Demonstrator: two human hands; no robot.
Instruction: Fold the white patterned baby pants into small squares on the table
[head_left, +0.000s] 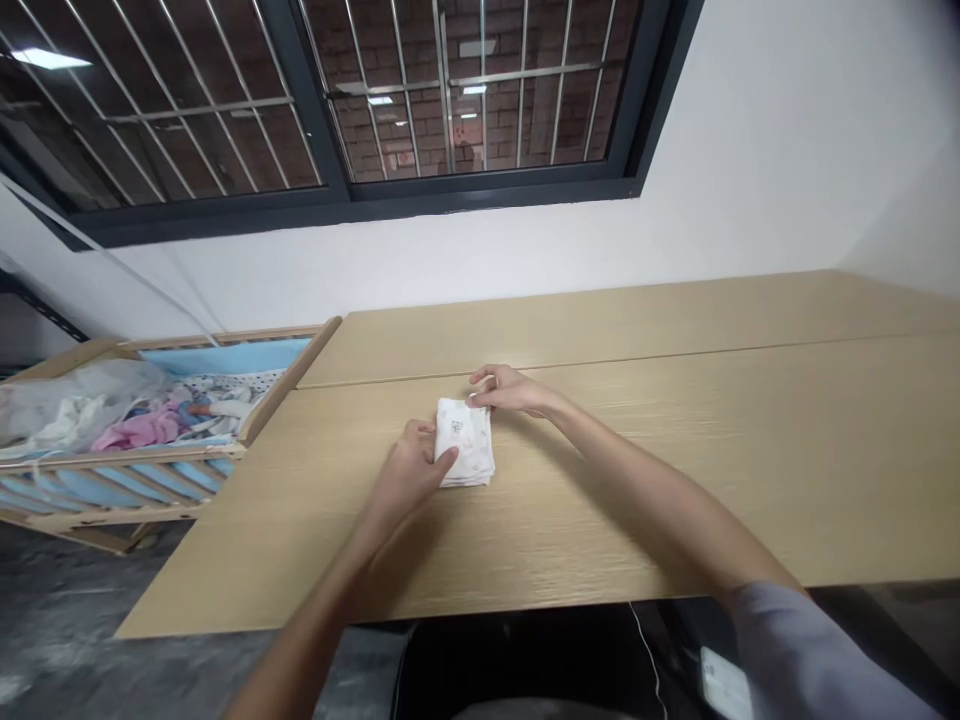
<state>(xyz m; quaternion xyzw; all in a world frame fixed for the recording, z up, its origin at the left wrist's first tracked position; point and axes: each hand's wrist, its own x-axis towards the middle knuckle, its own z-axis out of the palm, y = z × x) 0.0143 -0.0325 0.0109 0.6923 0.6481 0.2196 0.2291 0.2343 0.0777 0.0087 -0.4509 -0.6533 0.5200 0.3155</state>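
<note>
So far, the white printed cloth [465, 442] lies folded into a small squared stack near the middle of the pale wood worktop [675, 480], held between the two hands from either side: the left hand [409, 470] on its near left edge, the right hand [510, 390] at its far right corner. Off to the left, a wooden cot [180, 480] holds a loose, unfolded heap of pink and white garments [142, 425].
</note>
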